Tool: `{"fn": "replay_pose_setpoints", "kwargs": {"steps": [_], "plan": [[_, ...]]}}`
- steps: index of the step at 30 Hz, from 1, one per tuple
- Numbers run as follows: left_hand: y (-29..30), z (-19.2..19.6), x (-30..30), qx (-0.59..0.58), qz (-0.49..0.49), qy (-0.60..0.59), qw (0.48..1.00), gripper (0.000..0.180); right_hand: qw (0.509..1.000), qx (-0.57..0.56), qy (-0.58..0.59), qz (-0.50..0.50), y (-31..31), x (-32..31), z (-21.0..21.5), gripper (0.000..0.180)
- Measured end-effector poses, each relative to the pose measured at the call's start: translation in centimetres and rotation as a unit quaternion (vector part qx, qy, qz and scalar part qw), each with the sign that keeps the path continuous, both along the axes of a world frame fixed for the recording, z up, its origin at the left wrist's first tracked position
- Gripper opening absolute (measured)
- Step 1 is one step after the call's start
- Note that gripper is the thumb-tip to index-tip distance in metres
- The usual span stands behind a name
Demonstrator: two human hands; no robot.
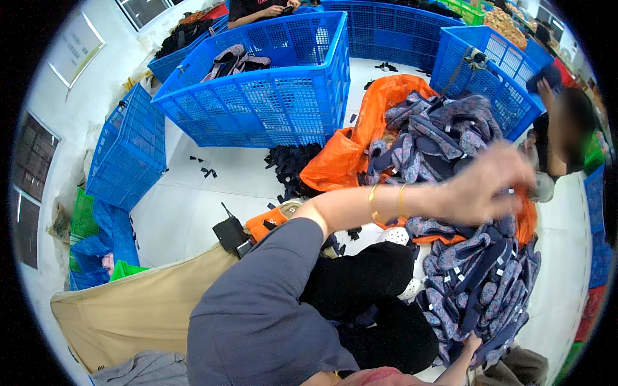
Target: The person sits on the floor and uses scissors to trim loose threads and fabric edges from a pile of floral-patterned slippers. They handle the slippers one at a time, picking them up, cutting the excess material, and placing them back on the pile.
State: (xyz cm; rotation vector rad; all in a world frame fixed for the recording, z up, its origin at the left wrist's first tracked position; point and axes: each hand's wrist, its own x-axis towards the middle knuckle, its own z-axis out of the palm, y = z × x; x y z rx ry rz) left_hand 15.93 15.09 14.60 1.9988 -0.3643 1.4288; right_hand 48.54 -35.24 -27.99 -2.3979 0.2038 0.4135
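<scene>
My left arm, with gold bangles [373, 201] at the wrist, stretches across to the right. My left hand [490, 186] is over the slippers, blurred by motion; its fingers and anything in them cannot be made out. Beneath and behind it, a heap of grey-and-navy patterned cloth slippers [444, 138] spills from an orange sack [344, 157]. A second heap of such slippers [473, 276], several with small white tags, lies nearer to me. At that heap's near edge, my right hand [473, 342] is partly visible, its fingers closed on the edge of a slipper.
Large blue crates [270, 106] stand ahead, one holding patterned pieces. Dark scraps [286, 167] litter the white floor [212, 183]. A black box-like device [230, 233] and beige cloth [148, 309] lie left of me. One person is behind the crates, another [570, 128] at right.
</scene>
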Motion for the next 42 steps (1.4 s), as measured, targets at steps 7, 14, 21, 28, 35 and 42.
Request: {"fn": "replay_pose_setpoints", "kwargs": {"steps": [7,14,21,28,35,42], "plan": [[-8.0,1.2,-7.5,-0.14,-0.573,0.006,0.808,0.028,0.995,-0.016,0.064,0.069,5.1,1.8,-6.2,0.038],[-9.8,2.2,-10.4,-0.17,-0.589,-0.072,0.787,0.031,0.999,0.014,-0.002,0.033,1.9,-1.3,-0.4,0.038],[-9.7,2.5,-16.7,-0.193,-0.59,0.018,0.784,0.022,0.97,0.168,-0.137,0.112,-3.7,-8.7,15.2,0.038],[-13.9,-10.0,-9.8,-0.077,-0.237,0.166,0.954,0.068,0.861,0.022,-0.327,0.388,8.8,-28.8,37.2,0.027],[-15.3,-13.2,-11.5,0.042,-0.31,0.346,0.884,0.074,0.754,-0.089,-0.286,0.584,14.8,-41.2,43.3,0.054],[-11.9,-13.9,-11.9,-0.038,-0.456,0.457,0.763,0.072,0.692,-0.092,-0.362,0.618,14.5,-43.7,40.0,0.067]]}}
